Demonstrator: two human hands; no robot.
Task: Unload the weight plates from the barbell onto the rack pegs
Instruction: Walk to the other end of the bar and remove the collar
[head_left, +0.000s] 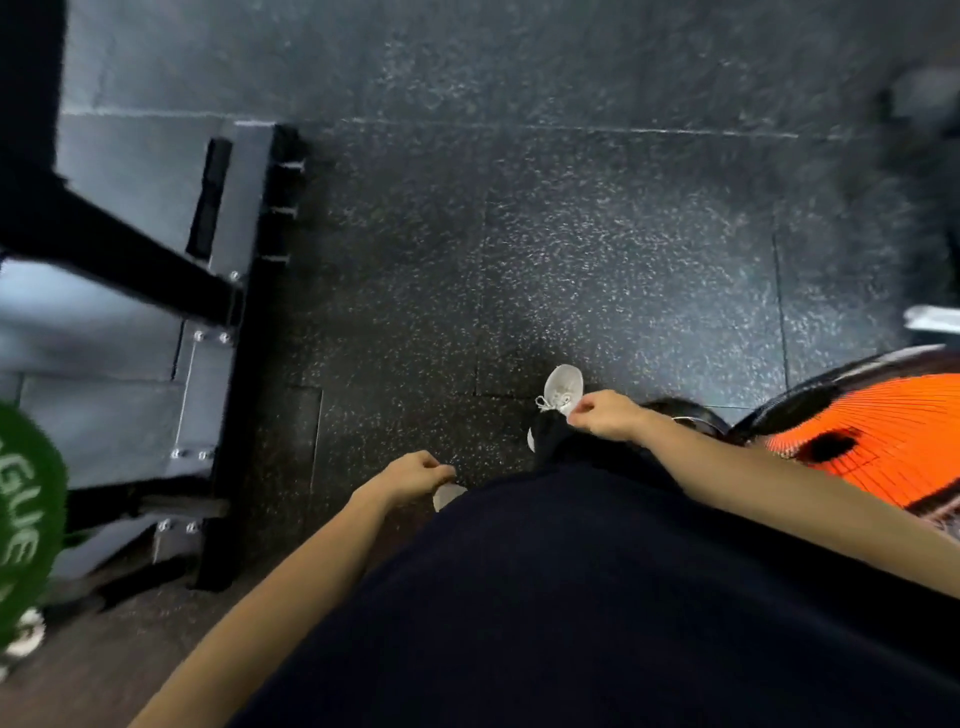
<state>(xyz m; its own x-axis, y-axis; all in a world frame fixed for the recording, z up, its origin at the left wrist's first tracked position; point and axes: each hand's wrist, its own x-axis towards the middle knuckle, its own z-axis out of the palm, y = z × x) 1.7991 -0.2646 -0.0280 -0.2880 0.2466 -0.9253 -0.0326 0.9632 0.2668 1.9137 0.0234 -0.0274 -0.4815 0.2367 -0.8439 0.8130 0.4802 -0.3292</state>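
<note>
**Both hands hanging empty above the gym floor, plates at either edge**

The person is looking straight down over a dark navy shirt (597, 597) at a black rubber floor flecked with white (597, 260). Both bare forearms are reaching forward and down, well apart from each other. The left hand (415, 475) is hanging with its fingers loosely curled and is holding nothing. The right hand (605, 415) is likewise carrying nothing, its fingers loosely curled with the thumb and forefinger tips close together.

A round green weight plate with white lettering (26, 525) is showing partly at the left edge, low in the view, cut off by the frame; whether it is sitting on a bar or a peg cannot be told. A round orange weight plate with fine radial ridges and a black rim (872, 441) is showing at the right edge, just beyond the right forearm, also cut off. Neither hand is touching either plate.

A black steel rack frame with bolted silver joints (228, 364) is standing on the left, between the green plate and the open floor. One white laced sneaker (563, 387) is planted on the floor just past the right hand, and the toe of a second white shoe (447, 496) is peeking out beside the left hand. The picture is blurred toward its edges.
</note>
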